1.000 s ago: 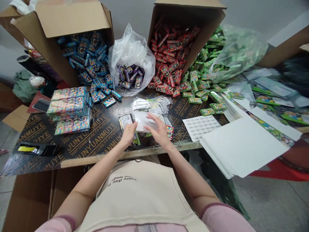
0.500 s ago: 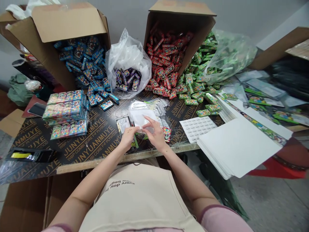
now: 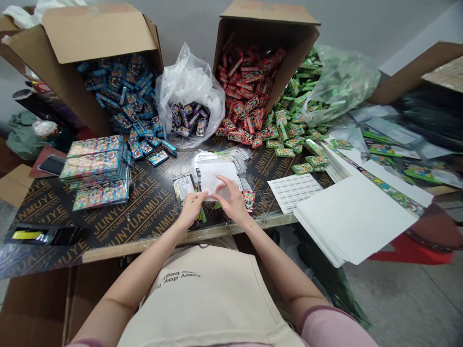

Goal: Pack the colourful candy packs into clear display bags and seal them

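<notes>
Over the middle of the table's front part, a small white sheet, paper or a flat pouch, lies between my two hands. The fingers of my left hand pinch its lower left corner. My right hand grips the lower edge close by, thumb near the left fingertips and index finger curved over the sheet. Beneath and behind it is a loose pile of printed clear packets. A black printed packet is left of the sheet, and a red patterned packet shows beside my right wrist.
Cartons of blue boxes and red boxes stand behind, with a bag of purple boxes between. Green boxes spill rightward. Stacked packs and a tape dispenser are left; a sticker sheet and white cards right.
The white sheet has flattened and shows more of its face, its far edge further back. Both hands keep nearly the same place and grip. The view has shifted slightly.
</notes>
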The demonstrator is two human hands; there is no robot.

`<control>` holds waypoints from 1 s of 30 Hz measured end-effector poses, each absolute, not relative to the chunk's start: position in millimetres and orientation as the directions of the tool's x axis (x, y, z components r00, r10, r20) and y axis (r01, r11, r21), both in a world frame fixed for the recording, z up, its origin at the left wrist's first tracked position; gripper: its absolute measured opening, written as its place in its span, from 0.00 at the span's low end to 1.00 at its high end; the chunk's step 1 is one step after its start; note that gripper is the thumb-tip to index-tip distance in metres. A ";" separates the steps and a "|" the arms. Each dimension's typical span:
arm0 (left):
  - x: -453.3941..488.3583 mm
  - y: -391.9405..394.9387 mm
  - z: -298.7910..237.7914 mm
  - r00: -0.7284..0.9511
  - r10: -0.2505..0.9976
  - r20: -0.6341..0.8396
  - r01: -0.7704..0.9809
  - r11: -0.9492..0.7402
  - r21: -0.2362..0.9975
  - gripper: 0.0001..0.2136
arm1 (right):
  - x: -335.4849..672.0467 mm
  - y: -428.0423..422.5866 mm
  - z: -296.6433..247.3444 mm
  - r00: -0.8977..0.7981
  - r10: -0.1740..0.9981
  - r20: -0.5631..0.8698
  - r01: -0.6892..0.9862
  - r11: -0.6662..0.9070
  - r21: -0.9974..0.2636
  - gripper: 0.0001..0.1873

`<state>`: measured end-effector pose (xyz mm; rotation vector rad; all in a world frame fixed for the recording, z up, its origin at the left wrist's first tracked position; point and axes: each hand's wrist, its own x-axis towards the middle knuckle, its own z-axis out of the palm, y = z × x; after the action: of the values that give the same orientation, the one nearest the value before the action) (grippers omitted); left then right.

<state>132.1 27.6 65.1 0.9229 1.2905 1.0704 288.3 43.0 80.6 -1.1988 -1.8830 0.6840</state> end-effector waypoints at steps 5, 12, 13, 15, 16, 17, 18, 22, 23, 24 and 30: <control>136.0 27.8 68.0 0.009 0.965 -0.261 -0.100 0.261 0.960 0.18 | 287.4 38.2 74.5 -0.191 0.921 0.339 0.504 0.388 -0.772 0.29; 136.6 24.8 69.0 0.087 0.989 -0.120 0.006 0.120 0.993 0.23 | 291.6 31.8 74.5 -0.156 0.913 0.378 0.527 0.401 -0.749 0.31; 136.2 24.8 70.0 0.103 0.989 -0.102 0.041 0.098 0.994 0.23 | 292.0 31.5 74.8 -0.166 0.912 0.374 0.539 0.402 -0.740 0.31; 135.8 25.1 72.8 0.118 0.990 -0.082 0.087 0.071 0.994 0.24 | 292.4 30.8 75.2 -0.190 0.908 0.375 0.567 0.413 -0.713 0.32; 135.9 25.3 74.3 0.118 0.989 -0.084 0.089 0.074 0.993 0.24 | 292.3 30.5 75.2 -0.203 0.900 0.385 0.577 0.428 -0.696 0.32; 136.1 25.4 75.5 0.114 0.989 -0.096 0.074 0.088 0.993 0.24 | 292.1 30.1 75.0 -0.215 0.890 0.401 0.581 0.447 -0.680 0.32; 136.5 25.5 76.3 0.108 0.987 -0.116 0.048 0.111 0.993 0.23 | 291.8 29.8 74.7 -0.222 0.882 0.417 0.578 0.463 -0.672 0.32; 138.7 25.6 71.0 0.073 0.979 -0.190 -0.093 0.196 0.976 0.20 | 290.8 29.2 72.1 -0.143 0.892 0.429 0.570 0.428 -0.701 0.34; 139.6 25.7 67.4 0.061 0.977 -0.204 -0.121 0.210 0.970 0.19 | 290.5 29.3 71.1 -0.128 0.899 0.420 0.566 0.413 -0.713 0.34; 141.0 25.8 63.1 0.050 0.975 -0.218 -0.145 0.223 0.964 0.19 | 290.0 29.6 69.8 -0.124 0.902 0.413 0.561 0.407 -0.721 0.34; 143.7 36.6 44.8 0.016 0.974 -0.225 0.037 0.224 0.974 0.22 | 292.0 41.9 47.2 0.097 0.888 0.450 0.435 0.368 -0.821 0.31</control>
<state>143.7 36.6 44.8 1.0744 1.3184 1.0102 292.0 41.9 47.2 -1.2412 -1.5217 0.5122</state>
